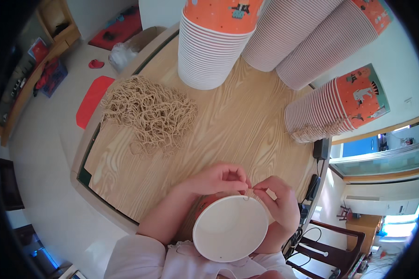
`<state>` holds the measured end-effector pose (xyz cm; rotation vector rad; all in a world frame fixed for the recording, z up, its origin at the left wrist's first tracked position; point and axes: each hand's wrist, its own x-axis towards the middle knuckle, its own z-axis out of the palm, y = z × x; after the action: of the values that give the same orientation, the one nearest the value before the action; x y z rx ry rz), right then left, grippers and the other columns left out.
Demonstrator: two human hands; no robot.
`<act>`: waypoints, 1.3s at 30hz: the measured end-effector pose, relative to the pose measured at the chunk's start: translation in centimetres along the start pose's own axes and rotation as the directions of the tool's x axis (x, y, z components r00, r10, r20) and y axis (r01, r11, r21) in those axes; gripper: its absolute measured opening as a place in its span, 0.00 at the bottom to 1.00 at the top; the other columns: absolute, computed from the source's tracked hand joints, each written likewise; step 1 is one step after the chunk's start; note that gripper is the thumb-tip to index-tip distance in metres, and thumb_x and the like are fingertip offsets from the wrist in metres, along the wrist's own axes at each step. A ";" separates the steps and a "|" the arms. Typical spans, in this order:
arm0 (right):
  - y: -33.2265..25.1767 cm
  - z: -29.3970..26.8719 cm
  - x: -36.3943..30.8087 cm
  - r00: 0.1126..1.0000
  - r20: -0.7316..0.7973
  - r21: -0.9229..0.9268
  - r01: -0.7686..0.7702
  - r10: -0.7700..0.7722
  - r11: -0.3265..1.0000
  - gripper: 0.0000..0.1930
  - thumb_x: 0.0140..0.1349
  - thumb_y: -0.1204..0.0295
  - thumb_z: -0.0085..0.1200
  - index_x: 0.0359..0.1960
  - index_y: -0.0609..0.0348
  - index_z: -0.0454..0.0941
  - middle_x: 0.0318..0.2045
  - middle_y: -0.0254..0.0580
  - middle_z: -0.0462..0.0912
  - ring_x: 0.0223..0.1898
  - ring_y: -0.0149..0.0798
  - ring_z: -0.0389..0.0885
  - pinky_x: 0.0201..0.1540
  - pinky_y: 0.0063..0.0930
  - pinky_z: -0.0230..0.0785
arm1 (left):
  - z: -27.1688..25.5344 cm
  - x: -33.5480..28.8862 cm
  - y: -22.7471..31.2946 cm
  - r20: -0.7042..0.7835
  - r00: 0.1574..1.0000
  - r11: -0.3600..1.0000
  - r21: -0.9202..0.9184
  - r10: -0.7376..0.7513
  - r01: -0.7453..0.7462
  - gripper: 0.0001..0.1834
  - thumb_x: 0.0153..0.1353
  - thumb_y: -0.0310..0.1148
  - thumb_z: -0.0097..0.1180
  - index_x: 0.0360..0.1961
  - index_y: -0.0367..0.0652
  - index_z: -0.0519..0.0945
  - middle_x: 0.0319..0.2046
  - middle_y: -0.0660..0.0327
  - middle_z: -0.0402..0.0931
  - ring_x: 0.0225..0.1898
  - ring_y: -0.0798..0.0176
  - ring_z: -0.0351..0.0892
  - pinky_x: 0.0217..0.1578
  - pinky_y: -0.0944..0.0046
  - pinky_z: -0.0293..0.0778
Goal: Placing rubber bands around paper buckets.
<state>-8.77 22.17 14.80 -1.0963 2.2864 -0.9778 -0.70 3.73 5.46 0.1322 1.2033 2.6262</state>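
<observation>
One cord (250, 192) is pinched by left hand (217, 179) and right hand (282, 203) at a paper bucket (230, 229); the shorter stack (314, 108) is seemingly corded, taller stacks (210, 53) seemingly left uncorded.

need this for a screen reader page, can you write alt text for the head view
A person's left hand and right hand pinch a thin cord at the rim of a paper bucket, its white inside facing the camera. A tangled heap of tan cord lies on the wood-grain table, with stacks of orange and white buckets beyond.
</observation>
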 end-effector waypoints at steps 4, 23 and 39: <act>-0.3 0.2 0.3 0.999 -0.037 -0.087 0.006 -0.010 0.996 0.06 0.48 0.80 0.60 0.28 0.65 0.78 0.24 0.44 0.77 0.28 0.42 0.77 0.31 0.28 0.67 | 0.6 0.2 0.3 -0.023 1.000 0.999 0.035 -0.011 0.012 0.05 0.60 0.30 0.57 0.34 0.41 0.76 0.28 0.68 0.75 0.31 0.77 0.73 0.31 0.74 0.69; -0.7 0.8 -0.2 0.988 -0.148 -0.114 0.019 -0.036 0.993 0.06 0.48 0.77 0.60 0.28 0.62 0.78 0.24 0.44 0.76 0.28 0.47 0.76 0.30 0.35 0.68 | 2.4 -0.4 0.4 -0.279 0.955 0.959 0.284 0.101 -0.018 0.08 0.59 0.29 0.57 0.36 0.36 0.82 0.26 0.65 0.79 0.29 0.76 0.73 0.29 0.73 0.69; -0.2 1.3 0.6 0.997 -0.072 -0.128 -0.008 -0.001 0.992 0.07 0.45 0.76 0.62 0.25 0.60 0.76 0.23 0.43 0.77 0.29 0.47 0.76 0.31 0.36 0.67 | 1.8 -0.5 0.1 -0.257 0.961 0.889 0.458 0.106 0.024 0.08 0.52 0.30 0.63 0.34 0.39 0.82 0.25 0.65 0.78 0.26 0.76 0.72 0.28 0.73 0.69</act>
<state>-8.24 21.09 14.08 -1.1246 2.4379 -0.8925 0.10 4.88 6.72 -0.1336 1.9239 2.3967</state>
